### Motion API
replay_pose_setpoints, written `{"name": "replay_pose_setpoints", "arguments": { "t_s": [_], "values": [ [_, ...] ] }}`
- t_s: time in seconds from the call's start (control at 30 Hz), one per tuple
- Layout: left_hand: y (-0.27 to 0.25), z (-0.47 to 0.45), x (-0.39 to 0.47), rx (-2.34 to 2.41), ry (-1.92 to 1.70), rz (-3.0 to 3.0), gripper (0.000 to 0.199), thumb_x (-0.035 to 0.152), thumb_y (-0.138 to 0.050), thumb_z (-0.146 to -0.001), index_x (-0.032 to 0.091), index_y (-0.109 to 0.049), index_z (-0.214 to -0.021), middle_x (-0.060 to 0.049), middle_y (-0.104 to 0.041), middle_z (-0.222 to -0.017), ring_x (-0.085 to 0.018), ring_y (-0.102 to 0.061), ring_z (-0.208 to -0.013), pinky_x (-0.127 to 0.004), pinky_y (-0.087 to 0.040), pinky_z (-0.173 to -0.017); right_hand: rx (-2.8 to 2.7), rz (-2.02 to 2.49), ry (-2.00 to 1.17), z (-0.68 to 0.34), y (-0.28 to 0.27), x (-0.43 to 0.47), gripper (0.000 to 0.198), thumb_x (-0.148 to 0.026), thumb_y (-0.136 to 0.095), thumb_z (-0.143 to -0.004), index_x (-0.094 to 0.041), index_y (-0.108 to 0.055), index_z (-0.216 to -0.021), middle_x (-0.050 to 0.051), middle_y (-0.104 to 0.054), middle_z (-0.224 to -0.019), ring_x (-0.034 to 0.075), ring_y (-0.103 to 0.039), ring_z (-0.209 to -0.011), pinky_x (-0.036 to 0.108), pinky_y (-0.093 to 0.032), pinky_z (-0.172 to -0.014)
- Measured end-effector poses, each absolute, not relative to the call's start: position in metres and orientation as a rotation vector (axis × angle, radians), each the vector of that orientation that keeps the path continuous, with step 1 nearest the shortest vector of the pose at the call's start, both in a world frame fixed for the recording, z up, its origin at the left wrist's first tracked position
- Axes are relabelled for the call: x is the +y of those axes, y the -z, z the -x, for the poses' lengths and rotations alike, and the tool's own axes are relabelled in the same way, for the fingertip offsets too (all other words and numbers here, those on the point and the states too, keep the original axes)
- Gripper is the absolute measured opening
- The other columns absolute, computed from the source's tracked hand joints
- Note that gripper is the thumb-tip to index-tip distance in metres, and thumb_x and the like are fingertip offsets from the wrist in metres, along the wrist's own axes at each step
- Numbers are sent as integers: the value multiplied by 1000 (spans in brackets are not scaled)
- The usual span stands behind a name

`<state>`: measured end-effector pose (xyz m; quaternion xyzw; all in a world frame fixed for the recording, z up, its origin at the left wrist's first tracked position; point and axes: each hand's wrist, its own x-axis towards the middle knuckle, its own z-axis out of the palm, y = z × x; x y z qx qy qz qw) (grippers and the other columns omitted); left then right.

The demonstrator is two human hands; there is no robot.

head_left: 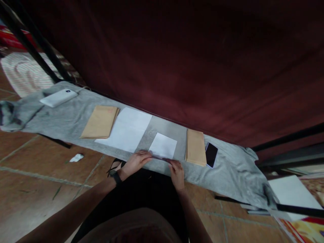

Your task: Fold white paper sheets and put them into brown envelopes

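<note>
A small white sheet of paper (164, 143) lies on the grey cloth (170, 126) right in front of me, its near edge turned up in a narrow strip. My left hand (136, 162) pinches the left end of that edge, fingers closed. At the right end, my right hand (177, 172) grips the same edge between thumb and fingers. Larger white paper (132, 126) rests to the left, partly beneath a stack of brown envelopes (100, 122). Another brown envelope stack (196, 147) sits to the right of the small sheet.
A dark-screened phone (211, 155) lies beside the right stack. Far left on the cloth is a white device (59, 98). Behind the narrow table hangs a dark red curtain (177, 67). Dark metal bars (291, 136) stand at both ends. A scrap (76, 157) lies on the tiled floor.
</note>
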<state>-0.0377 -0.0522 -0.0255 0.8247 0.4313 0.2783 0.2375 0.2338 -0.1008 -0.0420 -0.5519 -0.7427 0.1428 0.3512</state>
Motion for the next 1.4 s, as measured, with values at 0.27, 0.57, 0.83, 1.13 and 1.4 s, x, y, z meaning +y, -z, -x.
{"name": "replay_pose_setpoints", "arguments": {
  "t_s": [0.27, 0.57, 0.83, 1.13, 1.4],
  "values": [
    [23, 24, -33, 1465, -849, -1874, 31, 44, -54, -92, 21, -60, -73, 0, -61, -71, -16, -57, -70, -28, -45, -67, -1735, 1708, -297, -225, 40, -93, 40, -39, -42, -104, -18, -67, -82, 7, -71, -82, 19, -65, -80, 30, -49, -78],
    [14, -1, -22, 1753, -701, -1882, 29, 39, -49, -96, 21, -63, -79, -3, -65, -74, -18, -59, -70, -28, -39, -64, -1685, 2096, -401, -215, 23, -69, 33, -38, -44, -104, -20, -71, -104, 6, -77, -93, 19, -72, -83, 25, -50, -74],
    [-2, -17, -17, 2009, -351, -1945, 28, 39, -46, -99, 22, -68, -100, -8, -73, -92, -22, -68, -83, -29, -41, -66, -1668, 2382, -368, -203, 5, -55, 28, -37, -47, -103, -22, -69, -113, 6, -78, -100, 18, -74, -90, 23, -50, -75],
    [7, -8, -17, 1902, -529, -1918, 31, 37, -49, -99, 19, -66, -117, -9, -74, -95, -23, -69, -86, -30, -48, -74, -1694, 2353, -147, -198, 16, -58, 30, -36, -46, -104, -19, -67, -115, 9, -77, -96, 18, -75, -80, 23, -49, -69],
    [14, -6, -26, 1841, -742, -1945, 42, 22, -52, -94, 19, -59, -135, -9, -73, -106, -25, -67, -100, -35, -50, -92, -1704, 2380, -106, -198, 17, -56, 31, -37, -46, -104, -17, -68, -112, 9, -77, -91, 18, -75, -78, 23, -49, -68]
  ]
}}
